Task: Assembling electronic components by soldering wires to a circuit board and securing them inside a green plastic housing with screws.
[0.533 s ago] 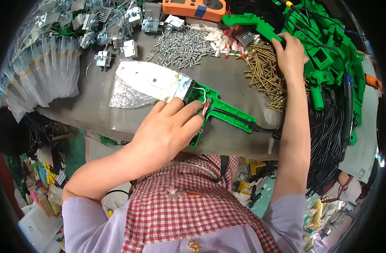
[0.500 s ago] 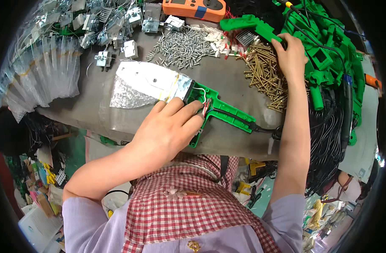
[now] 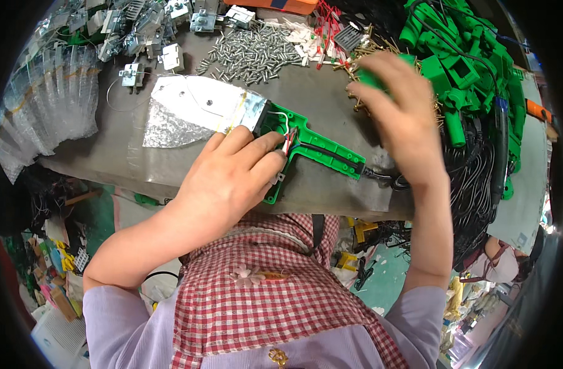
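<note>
- Far left: I see clear plastic bags (image 3: 44, 104), fanned flat along the table edge.
- Centre: my left hand (image 3: 229, 178) presses curled fingers on the green handle shell (image 3: 318, 147) behind the silver blade plate (image 3: 195, 111).
- Right: my right hand (image 3: 398, 114), raised above the table, pinches a small green part (image 3: 373, 77) near the brass screws (image 3: 361, 52).

— Right hand (image 3: 399, 111): status?
— Lifted off the brass screw pile (image 3: 370, 58), now raised nearer the body, fingers closed around a green plastic piece (image 3: 372, 79).
— Camera?
— View has shifted closer to the table (image 3: 330, 107).
</note>
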Available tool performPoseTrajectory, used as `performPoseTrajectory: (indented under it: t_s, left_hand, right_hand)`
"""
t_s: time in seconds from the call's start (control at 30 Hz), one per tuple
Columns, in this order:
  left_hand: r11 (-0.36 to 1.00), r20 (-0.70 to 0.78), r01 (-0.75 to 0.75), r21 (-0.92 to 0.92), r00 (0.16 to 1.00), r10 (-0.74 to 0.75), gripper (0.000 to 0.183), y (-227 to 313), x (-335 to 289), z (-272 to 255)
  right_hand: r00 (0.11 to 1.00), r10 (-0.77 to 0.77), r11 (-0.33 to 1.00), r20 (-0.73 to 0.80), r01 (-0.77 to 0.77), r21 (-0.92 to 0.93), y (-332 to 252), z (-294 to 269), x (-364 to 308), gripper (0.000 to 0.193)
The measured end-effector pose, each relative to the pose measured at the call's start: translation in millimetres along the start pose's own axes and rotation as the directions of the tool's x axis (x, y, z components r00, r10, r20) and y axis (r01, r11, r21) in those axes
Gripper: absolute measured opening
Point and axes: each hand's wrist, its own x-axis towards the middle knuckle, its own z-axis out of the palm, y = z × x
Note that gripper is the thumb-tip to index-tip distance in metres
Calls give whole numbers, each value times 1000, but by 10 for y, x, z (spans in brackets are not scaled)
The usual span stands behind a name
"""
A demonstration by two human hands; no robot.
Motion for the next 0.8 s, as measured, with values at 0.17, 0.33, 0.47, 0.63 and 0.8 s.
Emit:
performPoseTrajectory:
  t_s: [0.17,0.33,0.47,0.63,0.8]
  left_hand:
    - [1000,-24,-3,-3,1000,3,40,-24,35,44]
    - [1000,-38,-28,-1,999,28,39,-33,-15,74]
    - [999,-29,-33,-12,999,32,40,-31,-12,78]
    - [1000,-32,-19,-18,999,18,40,-47,-15,77]
    - [999,-17,-22,-30,1000,21,40,-39,-6,53]
  right_hand:
    - [996,73,949,58,-87,304,-378,256,48,31]
    - [985,131,918,116,-164,361,-578,455,56,33]
    - [972,157,896,175,-215,388,-618,518,15,36]
    - [966,216,845,144,-259,468,-645,505,71,27]
    - [965,252,851,72,-257,458,-664,586,91,25]
